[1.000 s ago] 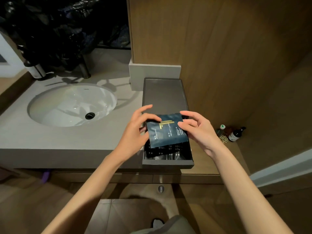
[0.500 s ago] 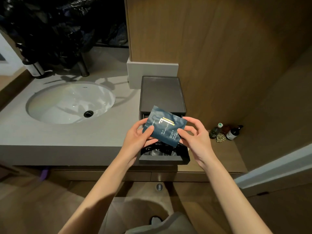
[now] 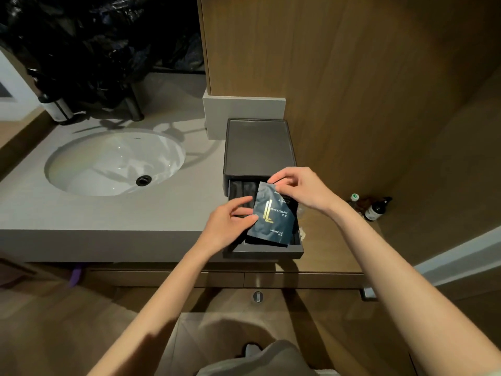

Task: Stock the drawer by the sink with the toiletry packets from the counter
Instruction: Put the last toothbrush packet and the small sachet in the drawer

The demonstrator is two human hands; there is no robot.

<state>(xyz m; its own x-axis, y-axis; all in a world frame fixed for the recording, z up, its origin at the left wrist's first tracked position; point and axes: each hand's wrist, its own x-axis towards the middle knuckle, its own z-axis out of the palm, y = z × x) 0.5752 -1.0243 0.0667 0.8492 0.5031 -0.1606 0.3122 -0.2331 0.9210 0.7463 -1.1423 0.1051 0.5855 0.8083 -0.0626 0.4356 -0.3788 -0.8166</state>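
Holding a dark blue foil packet [image 3: 273, 213] printed "SHOWER CAP" over the open dark grey pull-out drawer [image 3: 263, 251] of a small box on the pale stone counter [image 3: 108, 215], right of the white oval sink [image 3: 115, 162]. Right hand [image 3: 301, 189] pinches the packet's far top corner; left hand [image 3: 230, 223] has fingertips closed on its left edge. Packet's long axis runs front-to-back, matching the drawer, tilted slightly. Drawer lies directly below the grip, both hands about equally near. Dark packets already fill the left side; open room looks to be at the right, front wall close. Judged next: lower flat, release.
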